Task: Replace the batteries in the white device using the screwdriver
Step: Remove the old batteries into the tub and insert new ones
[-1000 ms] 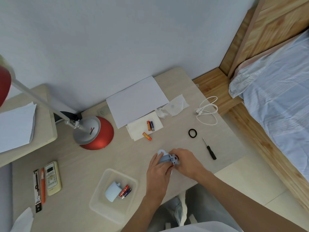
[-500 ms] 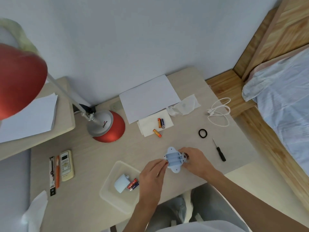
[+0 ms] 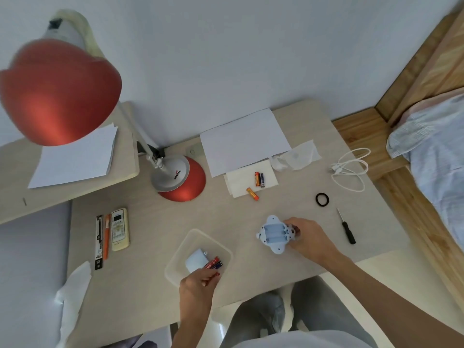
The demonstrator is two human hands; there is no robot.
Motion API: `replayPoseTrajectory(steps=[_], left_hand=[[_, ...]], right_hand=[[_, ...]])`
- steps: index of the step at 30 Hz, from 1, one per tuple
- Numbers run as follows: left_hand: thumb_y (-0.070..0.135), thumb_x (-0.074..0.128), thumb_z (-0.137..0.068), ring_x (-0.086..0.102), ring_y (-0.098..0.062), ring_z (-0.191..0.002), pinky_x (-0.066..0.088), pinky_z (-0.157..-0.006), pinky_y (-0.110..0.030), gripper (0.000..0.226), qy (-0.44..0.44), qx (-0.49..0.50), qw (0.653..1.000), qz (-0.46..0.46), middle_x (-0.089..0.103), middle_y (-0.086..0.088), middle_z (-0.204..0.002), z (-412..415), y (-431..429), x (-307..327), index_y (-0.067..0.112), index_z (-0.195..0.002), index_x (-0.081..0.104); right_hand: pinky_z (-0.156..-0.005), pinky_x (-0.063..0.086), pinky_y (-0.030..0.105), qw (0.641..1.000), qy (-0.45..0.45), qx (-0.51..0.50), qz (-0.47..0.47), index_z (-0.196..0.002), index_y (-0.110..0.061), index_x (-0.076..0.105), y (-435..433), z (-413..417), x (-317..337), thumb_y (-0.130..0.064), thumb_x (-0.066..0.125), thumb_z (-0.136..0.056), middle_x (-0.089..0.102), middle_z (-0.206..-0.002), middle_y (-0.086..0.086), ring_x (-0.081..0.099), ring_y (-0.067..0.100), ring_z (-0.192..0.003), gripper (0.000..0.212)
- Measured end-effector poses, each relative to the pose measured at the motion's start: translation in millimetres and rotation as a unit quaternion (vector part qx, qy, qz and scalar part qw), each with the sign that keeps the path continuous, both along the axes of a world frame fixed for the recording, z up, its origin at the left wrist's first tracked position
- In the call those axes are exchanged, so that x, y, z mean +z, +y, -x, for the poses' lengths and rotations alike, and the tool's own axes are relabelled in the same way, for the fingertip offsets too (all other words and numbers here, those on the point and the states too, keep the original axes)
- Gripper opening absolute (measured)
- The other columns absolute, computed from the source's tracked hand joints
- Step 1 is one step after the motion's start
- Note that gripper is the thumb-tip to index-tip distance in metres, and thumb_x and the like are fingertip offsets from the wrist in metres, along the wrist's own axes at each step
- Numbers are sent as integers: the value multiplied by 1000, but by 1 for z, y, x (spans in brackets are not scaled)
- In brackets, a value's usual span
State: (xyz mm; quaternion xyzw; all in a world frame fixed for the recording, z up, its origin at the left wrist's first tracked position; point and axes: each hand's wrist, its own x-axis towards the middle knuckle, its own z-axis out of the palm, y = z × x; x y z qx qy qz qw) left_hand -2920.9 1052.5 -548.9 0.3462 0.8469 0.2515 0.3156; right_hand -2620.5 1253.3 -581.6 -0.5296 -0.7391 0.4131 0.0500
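**White shell open, bays bare: the swap is at its midpoint**

The white device (image 3: pixel 275 234) lies face down on the desk (image 3: pixel 163 222), near the front edge, with its battery compartment turned up to the room. From where I stand, all three bays look empty. The right hand (image 3: pixel 310 238) grips the device by its three o'clock side, fingers curled round the edge, and steadies it.

At about eight o'clock from the device sits a clear plastic tray (image 3: pixel 212 239). It holds the white cover (image 3: pixel 196 259) and some red batteries (image 3: pixel 213 264). The left hand (image 3: pixel 198 282) is at the tray's near rim with its fingers curled, and seems to pinch one of those red cells. I cannot tell whether it is setting the cell down or lifting it.

More batteries (image 3: pixel 258 179) rest on a napkin (image 3: pixel 238 184) at twelve o'clock from the device. The screwdriver (image 3: pixel 346 229) lies apart at three o'clock, beyond the right hand, and neither hand touches it.

I judge that the cover is off, the cells are out and refilling comes next. That calls for three cells seated one per bay, each turned to match its polarity marks, while the right hand keeps the shell from sliding. Only then do the cover and screwdriver come back into play.
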Motion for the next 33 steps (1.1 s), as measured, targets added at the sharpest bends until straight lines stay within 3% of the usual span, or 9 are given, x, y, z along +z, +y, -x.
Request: replayPoseTrajectory(steps=[4,9,17,21,24,27,29,33], left_hand=[[14,92,-79,74,-2,-71,62,-81,-21,14,-12,10,999,42,79,15,-81,3,5,-6,23,-89,86],[15,91,-80,74,-8,-72,63,-85,-27,12,5,4,999,48,79,13,-79,1,9,-11,22,-89,87],[24,92,-79,75,-4,-71,65,-85,-33,10,-11,11,998,57,79,14,-80,4,5,-6,28,-86,85],[23,90,-81,74,-2,-77,64,-85,-33,15,-15,15,999,46,78,15,-84,5,8,18,24,-94,84],[23,89,-83,72,-3,-85,62,-86,-38,16,28,-29,999,-9,77,21,-91,6,24,41,36,-91,81],[34,84,-88,70,-8,-99,58,-98,-36,16,102,-76,991,-43,75,19,-108,-3,61,66,34,-104,79],[37,80,-92,68,-10,-110,52,-106,-32,25,160,-126,977,-62,73,13,-119,-11,93,72,30,-116,78],[24,80,-93,62,-20,-120,52,-105,-34,39,187,-236,949,-90,69,-2,-128,-27,159,56,14,-130,71]], right_hand=[[-83,58,29,1000,5,-4,0,-108,-30,72,-1,0,1,-20,81,-83,72,-93,-16,67,2,-87,29],[-83,58,31,1000,-2,-4,2,-107,-29,72,-1,0,3,-17,81,-81,72,-93,-14,67,5,-86,30],[-81,60,32,1000,-4,-8,7,-105,-31,71,-1,1,3,-19,82,-81,72,-91,-14,68,5,-84,29],[-82,61,32,1000,-5,-13,8,-105,-32,71,-2,2,2,-20,84,-81,72,-92,-15,68,4,-85,30],[-83,61,32,1000,-8,-18,13,-105,-33,70,-4,2,0,-20,83,-82,71,-92,-16,68,4,-85,29],[-84,61,31,999,-17,-20,20,-106,-36,68,-4,2,-1,-20,81,-84,71,-94,-15,68,4,-87,31],[-86,61,31,999,-19,-22,25,-108,-35,69,-5,1,-2,-19,80,-86,71,-96,-14,68,5,-89,30],[-91,58,28,999,-19,-25,32,-118,-35,66,-6,-5,-4,-23,78,-89,69,-105,-17,65,2,-96,34]])
